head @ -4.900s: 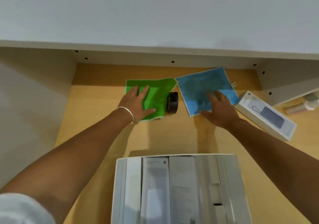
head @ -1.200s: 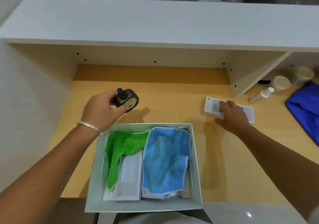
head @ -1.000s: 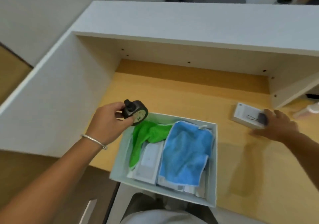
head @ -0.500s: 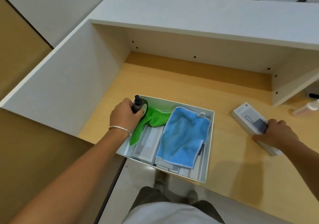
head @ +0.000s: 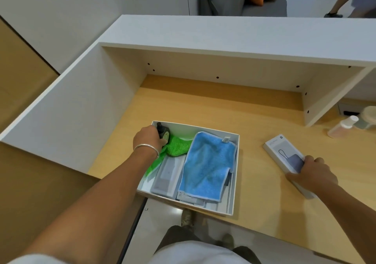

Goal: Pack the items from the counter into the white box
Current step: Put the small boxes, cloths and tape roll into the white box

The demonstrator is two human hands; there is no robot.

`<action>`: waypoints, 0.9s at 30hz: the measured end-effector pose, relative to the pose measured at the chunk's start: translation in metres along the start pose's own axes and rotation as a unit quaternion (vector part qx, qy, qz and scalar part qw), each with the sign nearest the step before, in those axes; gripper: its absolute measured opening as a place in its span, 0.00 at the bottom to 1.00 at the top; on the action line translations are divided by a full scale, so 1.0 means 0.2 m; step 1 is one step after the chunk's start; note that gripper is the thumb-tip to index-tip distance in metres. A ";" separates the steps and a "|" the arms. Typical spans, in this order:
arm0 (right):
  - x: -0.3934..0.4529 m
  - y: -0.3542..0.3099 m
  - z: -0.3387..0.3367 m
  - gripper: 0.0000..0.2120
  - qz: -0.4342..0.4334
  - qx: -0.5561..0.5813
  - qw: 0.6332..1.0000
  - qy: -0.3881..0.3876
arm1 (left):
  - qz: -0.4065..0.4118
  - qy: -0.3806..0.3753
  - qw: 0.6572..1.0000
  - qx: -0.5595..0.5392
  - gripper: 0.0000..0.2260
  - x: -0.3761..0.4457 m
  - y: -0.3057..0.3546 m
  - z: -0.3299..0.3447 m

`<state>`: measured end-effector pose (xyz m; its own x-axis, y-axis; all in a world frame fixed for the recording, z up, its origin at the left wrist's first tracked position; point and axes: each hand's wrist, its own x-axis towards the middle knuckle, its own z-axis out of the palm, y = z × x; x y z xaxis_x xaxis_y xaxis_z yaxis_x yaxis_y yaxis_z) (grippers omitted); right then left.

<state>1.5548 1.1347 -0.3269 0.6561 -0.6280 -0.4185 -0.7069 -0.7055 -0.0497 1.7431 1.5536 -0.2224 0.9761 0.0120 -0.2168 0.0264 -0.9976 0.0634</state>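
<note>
At the near edge of the wooden surface sits the white box, its near side overhanging the edge a bit; open wood lies behind it up to the back panel, plus a clear strip btwn box and the flat carton at right; a white side wall closes in the left, leaving only a narrow gap beside the box. Left hand, w/ a thin metal bangle on the wrist, is clenched round a small dark round timer w/ a knob on top, held inside the box's far-left corner, just above the green cloth; can't tell if the timer touches it. Green cloth is crumpled, nubby microfibre, trailing down the left side; blue cloth is folded, fuzzy, w/ a pale hem & small tag, draped over flat grey-white cartons. Right hand grasps the near end of the flat carton: smooth white card, rectangular, lying flat on the surface, well apart from the box. Far right: a pale plastic bottle, blurred.
</note>
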 end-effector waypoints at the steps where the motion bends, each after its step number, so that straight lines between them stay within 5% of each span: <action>1: -0.01 -0.01 -0.01 0.38 0.000 -0.002 1.000 -0.003 | 0.006 -0.014 1.000 0.016 0.18 0.00 0.00 -0.02; 9: -0.12 -0.09 -0.19 0.37 -0.090 0.019 0.994 0.057 | 0.018 0.033 0.999 -0.003 0.23 -0.12 -0.15 -0.03; 17: -0.59 -0.53 -0.59 0.32 -0.267 0.022 0.947 0.179 | 0.155 0.044 0.982 -0.103 0.22 -0.10 -0.45 0.05; 27: -0.93 -1.30 -0.20 0.39 -0.378 -0.073 0.922 0.042 | 0.286 -0.042 0.909 -0.299 0.16 -0.04 -0.65 0.16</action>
<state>1.6277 1.4221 -0.2000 0.9693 0.0429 -0.2421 0.0001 -0.9847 -0.1742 1.7256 1.6819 -0.2611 0.8479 -0.5274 -0.0541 -0.3431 -0.6238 0.7023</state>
